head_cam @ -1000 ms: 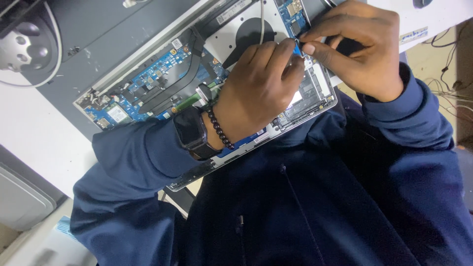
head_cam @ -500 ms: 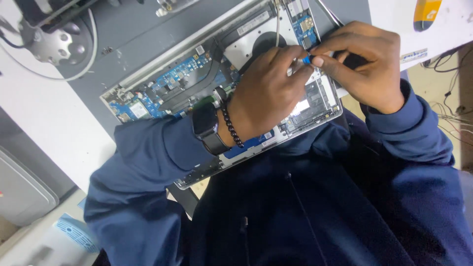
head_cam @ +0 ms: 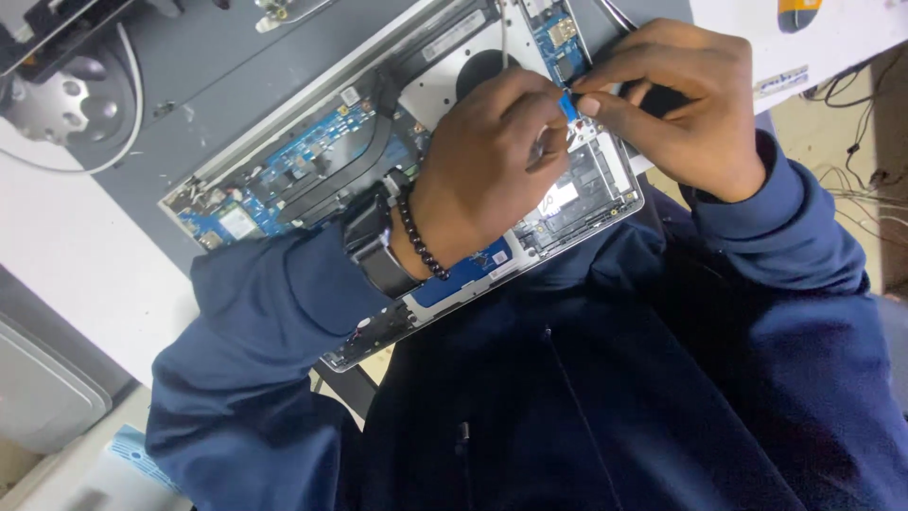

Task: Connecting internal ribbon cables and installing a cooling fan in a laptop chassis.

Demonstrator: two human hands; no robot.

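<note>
An opened laptop point(head_cam: 284, 180) lies bottom-up with its blue circuit boards, black heat pipe and fan exposed. My left hand point(head_cam: 482, 175), with a black watch and a bead bracelet on the wrist, rests over the laptop's middle, its fingertips pinched on a small blue tab point(head_cam: 568, 102). My right hand point(head_cam: 686, 104) comes in from the right, and its thumb and forefinger pinch the same tab from the other side. The hands hide the parts under the tab.
The laptop rests on a grey mat point(head_cam: 218, 85) over a white table point(head_cam: 85, 274). A round metal part with holes point(head_cam: 57, 99) and a white cable sit at the top left. Cables point(head_cam: 851, 180) hang at the right. A grey case point(head_cam: 38, 397) sits at the bottom left.
The view has shifted, so the laptop sits lower and further right in frame. Both hands stay pinched together at the blue tab, with only small finger movements.
</note>
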